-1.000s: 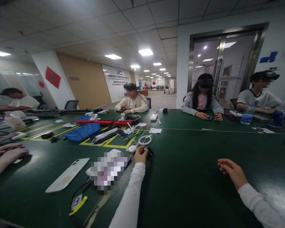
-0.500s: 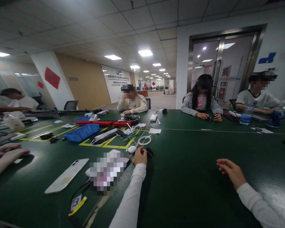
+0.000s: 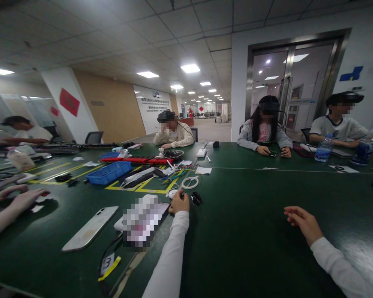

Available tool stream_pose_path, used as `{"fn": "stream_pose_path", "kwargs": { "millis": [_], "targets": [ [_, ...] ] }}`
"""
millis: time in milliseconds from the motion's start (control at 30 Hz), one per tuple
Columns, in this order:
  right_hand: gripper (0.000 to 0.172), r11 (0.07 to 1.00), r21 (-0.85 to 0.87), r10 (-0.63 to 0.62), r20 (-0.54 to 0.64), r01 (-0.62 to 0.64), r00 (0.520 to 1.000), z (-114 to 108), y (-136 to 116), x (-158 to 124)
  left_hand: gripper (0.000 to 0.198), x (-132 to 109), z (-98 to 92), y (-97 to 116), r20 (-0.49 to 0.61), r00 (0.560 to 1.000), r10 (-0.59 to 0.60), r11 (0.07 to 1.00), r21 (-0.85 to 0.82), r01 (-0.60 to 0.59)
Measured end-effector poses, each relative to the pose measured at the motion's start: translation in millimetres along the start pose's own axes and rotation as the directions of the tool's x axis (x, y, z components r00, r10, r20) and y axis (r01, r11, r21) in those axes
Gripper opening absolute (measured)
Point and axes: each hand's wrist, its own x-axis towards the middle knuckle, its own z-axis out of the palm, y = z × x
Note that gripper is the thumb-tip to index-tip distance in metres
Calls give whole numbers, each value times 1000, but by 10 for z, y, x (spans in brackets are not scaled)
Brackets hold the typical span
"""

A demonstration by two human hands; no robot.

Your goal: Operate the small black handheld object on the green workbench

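My left hand is closed, its fingers pinching a small dark piece whose kind I cannot make out. Just right of it, a small black object lies on the green table. A round white object sits against the far side of the same hand. Near its wrist is a phone with a lit, blurred screen. My right hand hovers over the table at the right, fingers loosely bent and somewhat apart, with nothing visible in it.
A white phone and a black cable with a yellow tag lie on the left. Beyond are a blue bin, a coiled white cable and loose wires. Another person's hands work at far left. Several people sit opposite.
My left hand has shifted slightly left, away from the black object, and a small dark piece now shows between its fingers. My right hand has hardly moved.
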Motion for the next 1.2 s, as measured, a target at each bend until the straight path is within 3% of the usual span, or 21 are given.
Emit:
{"fn": "stream_pose_path", "kwargs": {
  "millis": [367,533,700,1200],
  "targets": [
    [38,999,-38,25,8,-24,1000,-16,-107,-47,29,44,23,-36,53,999,-6,999,-46,8],
    [38,999,-29,12,-16,-13,1000,6,-177,-98,27,-31,59,-25,90,991,98,990,-107,-88],
    [38,1000,-17,0,-19,0,1000,42,-295,-185,26,-70,75,-37,63,990,125,988,-98,-119],
    [40,997,-74,32,46,-29,998,-85,-17,-9,31,-108,51,-9,64,998,13,985,-172,-2]
  ]
}}
